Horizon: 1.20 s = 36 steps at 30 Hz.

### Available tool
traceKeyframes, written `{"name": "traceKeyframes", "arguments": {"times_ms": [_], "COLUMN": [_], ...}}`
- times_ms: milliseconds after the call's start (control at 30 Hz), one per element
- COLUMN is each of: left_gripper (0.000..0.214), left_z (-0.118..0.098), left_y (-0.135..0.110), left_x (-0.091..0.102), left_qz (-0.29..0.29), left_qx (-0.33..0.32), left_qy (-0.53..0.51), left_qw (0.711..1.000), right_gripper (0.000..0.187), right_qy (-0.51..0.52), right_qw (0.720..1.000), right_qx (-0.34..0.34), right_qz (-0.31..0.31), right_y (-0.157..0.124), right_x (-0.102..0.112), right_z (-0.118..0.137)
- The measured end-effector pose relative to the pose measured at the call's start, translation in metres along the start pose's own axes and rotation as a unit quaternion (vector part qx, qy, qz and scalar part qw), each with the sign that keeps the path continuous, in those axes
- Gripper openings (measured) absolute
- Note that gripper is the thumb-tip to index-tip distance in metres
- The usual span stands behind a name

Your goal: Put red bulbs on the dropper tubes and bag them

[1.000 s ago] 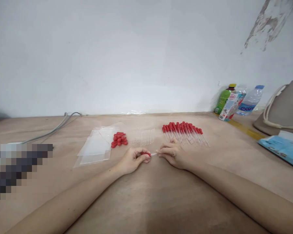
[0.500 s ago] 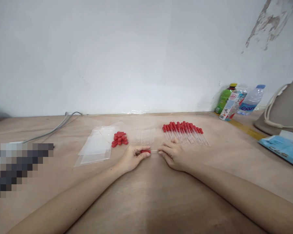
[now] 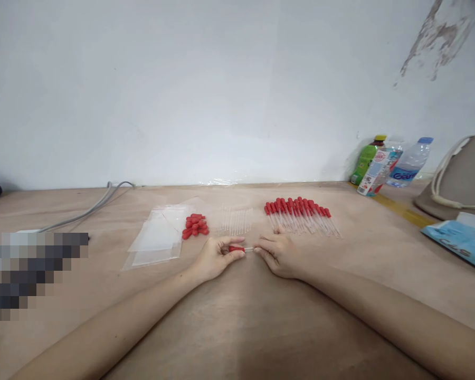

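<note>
Between the fingers of my left hand [image 3: 216, 257] is a red rubber dropper bulb [image 3: 236, 248], lying sideways. A thin clear dropper tube [image 3: 248, 249] runs from the bulb's open end to my right hand [image 3: 279, 254], whose fingertips pinch it; the tube's far end is hidden by those fingers. Beyond my left hand lies a small pile of loose red bulbs [image 3: 195, 226]. Several bare clear tubes [image 3: 236, 221] lie side by side behind the gap between my hands. Past my right hand rests a row of droppers with red bulbs [image 3: 296, 208] on clear tubes.
Clear plastic bags [image 3: 154, 237] lie stacked on the left, near a grey cable [image 3: 91, 208]. At the back right stand a green bottle [image 3: 366, 161], a labelled bottle [image 3: 378, 171] and a water bottle [image 3: 409, 163]. A blue packet [image 3: 459, 237] and a grey-brown bag [image 3: 463, 174] are far right.
My right hand has shifted slightly left towards the bulb, so less of the clear tube shows between my hands. My left hand keeps its hold on the bulb.
</note>
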<state>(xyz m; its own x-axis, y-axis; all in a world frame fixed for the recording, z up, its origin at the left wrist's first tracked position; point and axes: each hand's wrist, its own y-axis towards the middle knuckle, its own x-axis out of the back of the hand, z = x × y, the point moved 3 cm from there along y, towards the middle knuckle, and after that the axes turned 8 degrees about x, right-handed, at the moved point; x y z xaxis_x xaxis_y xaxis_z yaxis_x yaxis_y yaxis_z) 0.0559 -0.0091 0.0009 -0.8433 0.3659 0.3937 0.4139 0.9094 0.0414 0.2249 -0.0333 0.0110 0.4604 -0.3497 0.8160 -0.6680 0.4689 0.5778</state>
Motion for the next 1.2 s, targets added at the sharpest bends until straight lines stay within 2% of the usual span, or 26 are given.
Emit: {"name": "traceKeyframes", "arguments": {"times_ms": [267, 433, 600, 733, 800, 867, 933, 1033, 1133, 1200], "left_gripper": [0.04, 0.04, 0.04, 0.045, 0.048, 0.047, 0.043, 0.038, 0.036, 0.035], "left_z": [-0.001, 0.004, 0.005, 0.003, 0.003, 0.005, 0.006, 0.006, 0.005, 0.004], "left_y": [-0.001, 0.001, 0.003, 0.003, 0.003, 0.004, 0.005, 0.005, 0.005, 0.004], "left_x": [0.001, 0.001, 0.003, 0.004, 0.005, 0.006, 0.006, 0.006, 0.006, 0.006], "left_qz": [-0.004, -0.003, -0.031, -0.018, -0.019, -0.018, -0.011, 0.001, 0.006, 0.008], "left_qx": [-0.01, -0.021, -0.022, -0.004, 0.0, -0.008, -0.02, -0.027, -0.027, -0.028], "left_qy": [0.001, -0.001, -0.009, -0.013, -0.023, -0.021, 0.001, 0.031, 0.038, 0.043], "left_qw": [1.0, 1.0, 0.999, 1.0, 1.0, 1.0, 1.0, 0.999, 0.999, 0.999], "right_gripper": [0.024, 0.026, 0.023, 0.018, 0.018, 0.019, 0.023, 0.03, 0.029, 0.03], "right_qy": [0.027, 0.065, 0.049, 0.027, 0.042, 0.064, 0.055, -0.03, -0.083, -0.098], "right_qw": [0.999, 0.995, 0.994, 0.993, 0.988, 0.977, 0.953, 0.9, 0.862, 0.856], "right_qx": [-0.018, -0.039, -0.042, -0.03, -0.079, -0.175, -0.29, -0.434, -0.5, -0.506], "right_qz": [0.025, 0.064, 0.087, 0.114, 0.122, 0.105, 0.068, 0.015, 0.012, 0.027], "right_y": [0.005, 0.01, 0.018, 0.02, 0.019, 0.017, 0.013, 0.005, -0.004, -0.01], "right_x": [-0.01, -0.013, 0.002, 0.015, 0.02, 0.026, 0.035, 0.048, 0.05, 0.045], "right_z": [-0.001, -0.001, 0.002, 0.001, -0.011, -0.032, -0.057, -0.092, -0.111, -0.116]}}
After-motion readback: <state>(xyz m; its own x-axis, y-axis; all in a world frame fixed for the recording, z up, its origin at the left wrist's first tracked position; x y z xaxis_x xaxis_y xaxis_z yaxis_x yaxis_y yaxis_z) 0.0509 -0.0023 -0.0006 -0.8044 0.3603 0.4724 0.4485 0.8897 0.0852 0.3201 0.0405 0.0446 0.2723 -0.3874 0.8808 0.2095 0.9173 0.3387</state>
